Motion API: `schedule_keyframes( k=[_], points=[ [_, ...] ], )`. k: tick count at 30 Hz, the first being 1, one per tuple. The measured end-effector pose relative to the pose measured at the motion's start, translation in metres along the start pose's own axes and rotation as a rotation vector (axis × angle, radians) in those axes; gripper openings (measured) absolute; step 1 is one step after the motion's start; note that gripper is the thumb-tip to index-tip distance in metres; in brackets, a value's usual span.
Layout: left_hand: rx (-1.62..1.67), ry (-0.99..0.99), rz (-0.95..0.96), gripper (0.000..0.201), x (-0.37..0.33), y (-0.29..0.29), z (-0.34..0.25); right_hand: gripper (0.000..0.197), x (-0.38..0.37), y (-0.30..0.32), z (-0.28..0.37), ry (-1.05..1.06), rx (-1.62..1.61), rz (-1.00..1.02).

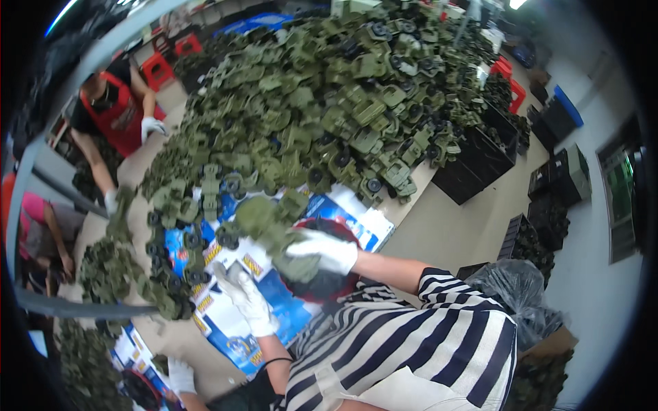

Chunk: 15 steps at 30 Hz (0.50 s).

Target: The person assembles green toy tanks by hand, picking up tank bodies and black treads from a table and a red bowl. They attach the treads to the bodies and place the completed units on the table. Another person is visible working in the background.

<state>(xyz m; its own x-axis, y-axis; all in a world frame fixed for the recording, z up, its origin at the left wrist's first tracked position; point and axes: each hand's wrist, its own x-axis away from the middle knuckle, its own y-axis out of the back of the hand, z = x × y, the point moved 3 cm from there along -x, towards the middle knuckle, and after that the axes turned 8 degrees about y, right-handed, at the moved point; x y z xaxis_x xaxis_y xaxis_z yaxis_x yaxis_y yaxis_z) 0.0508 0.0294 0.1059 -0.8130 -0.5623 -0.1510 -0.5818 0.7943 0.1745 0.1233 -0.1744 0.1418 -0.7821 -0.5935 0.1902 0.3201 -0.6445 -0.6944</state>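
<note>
My right hand (323, 253), in a white glove, is closed on a green plastic toy vehicle part (264, 222), which is blurred by motion. Below and behind that hand sits a round black basin with a red rim (327, 286), close to my striped shirt. My left hand (248, 298), also gloved in white, is over the blue and white printed cardboard (271, 305) with its fingers stretched out. I see nothing held in it. Several green toy vehicles with black wheels (195, 250) line the cardboard's left side.
A large heap of green toy vehicles (308, 109) covers the table beyond my hands. Black crates (476, 161) stand to the right. A person in a red apron (116, 113) works across the table at left; another gloved hand (181, 377) shows at lower left.
</note>
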Motion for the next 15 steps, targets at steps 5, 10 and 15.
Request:
schedule_keyframes(
  k=[5, 10, 15],
  points=[
    [0.118, 0.507, 0.125, 0.053, 0.026, -0.009, 0.042, 0.060, 0.029, 0.051, 0.129, 0.436, 0.077, -0.197],
    [-0.064, 0.672, 0.136, 0.054, 0.048, 0.007, 0.117, 0.055, 0.092, 0.113, 0.135, 0.545, 0.007, -0.390],
    [-0.171, 0.807, 0.188, 0.058, 0.069, -0.018, 0.140, 0.046, 0.135, 0.179, 0.138, 0.698, -0.004, -0.652]
  ],
)
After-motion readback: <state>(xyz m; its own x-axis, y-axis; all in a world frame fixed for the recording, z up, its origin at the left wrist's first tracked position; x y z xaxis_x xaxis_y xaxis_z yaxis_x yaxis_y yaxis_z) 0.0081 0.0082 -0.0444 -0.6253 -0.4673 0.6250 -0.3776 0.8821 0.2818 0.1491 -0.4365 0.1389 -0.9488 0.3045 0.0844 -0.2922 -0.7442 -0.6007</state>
